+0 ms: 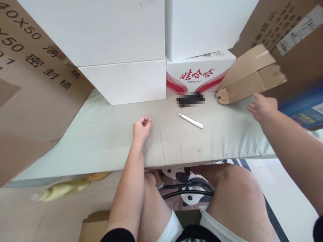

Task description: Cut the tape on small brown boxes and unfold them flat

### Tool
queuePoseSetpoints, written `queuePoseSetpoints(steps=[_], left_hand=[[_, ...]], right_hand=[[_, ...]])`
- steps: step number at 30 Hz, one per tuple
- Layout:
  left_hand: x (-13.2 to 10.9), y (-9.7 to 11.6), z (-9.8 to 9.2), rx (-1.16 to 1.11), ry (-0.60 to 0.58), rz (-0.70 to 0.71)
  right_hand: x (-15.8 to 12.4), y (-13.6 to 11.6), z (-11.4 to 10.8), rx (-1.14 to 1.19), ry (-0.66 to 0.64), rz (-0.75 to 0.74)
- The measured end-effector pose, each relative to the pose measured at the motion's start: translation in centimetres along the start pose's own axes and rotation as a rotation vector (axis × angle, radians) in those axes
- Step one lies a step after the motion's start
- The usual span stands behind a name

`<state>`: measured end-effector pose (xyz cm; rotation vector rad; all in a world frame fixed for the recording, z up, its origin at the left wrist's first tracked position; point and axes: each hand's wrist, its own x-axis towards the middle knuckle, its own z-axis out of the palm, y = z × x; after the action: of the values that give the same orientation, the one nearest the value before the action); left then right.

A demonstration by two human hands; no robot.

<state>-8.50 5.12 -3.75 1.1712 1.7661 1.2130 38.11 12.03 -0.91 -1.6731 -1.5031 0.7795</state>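
Note:
My left hand (141, 130) rests on the pale green cloth-covered surface (108, 134) with fingers curled into a pinch. A thin light sliver shows at the fingertips, too small to name. Off to the right, my right hand (264, 107) hovers by the lower edge of a flattened open brown carton (248, 84). Its fingers look loosely bent and apart, with nothing visible in them. Between the hands lies a slim white pen-shaped tool (190, 120) with a narrow tip. Behind it sits a dark object (190, 99), blurred out by pixelation.
White boxes (126, 82) and a red-and-white printed carton (199, 75) line the back. Large brown cartons stand at left (37, 90) and right (297, 64), the right one beside a blue package (305, 107). Small dark thread-like bits (199, 150) lie on the cloth.

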Motion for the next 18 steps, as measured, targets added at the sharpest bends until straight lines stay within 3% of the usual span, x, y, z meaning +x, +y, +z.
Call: queuePoseSetpoints(steps=[4,7,9,12,15,18], left_hand=[[0.4,0.4,-0.8,-0.119,0.025,-0.022],[0.6,0.7,-1.5,-0.225,0.039,-0.038],[0.5,0.9,-1.9,-0.297,0.040,-0.051],[-0.2,0.9,-2.5,-0.403,0.029,-0.075],[-0.8,0.8,-3.8,-0.515,0.009,-0.103],[-0.5,0.4,-5.8,-0.619,0.048,-0.131]], right_hand=[[-3.7,0.2,6.4,-0.313,0.012,0.164],[-7.1,-0.2,10.9,-0.476,-0.045,0.117],[-7.9,-1.7,12.9,-0.549,-0.057,0.084],[-7.5,-6.0,15.1,-0.703,0.013,-0.101],[-6.7,-11.6,17.7,-0.786,0.076,-0.430],[-6.3,-17.1,21.9,-0.715,0.001,-0.704]])
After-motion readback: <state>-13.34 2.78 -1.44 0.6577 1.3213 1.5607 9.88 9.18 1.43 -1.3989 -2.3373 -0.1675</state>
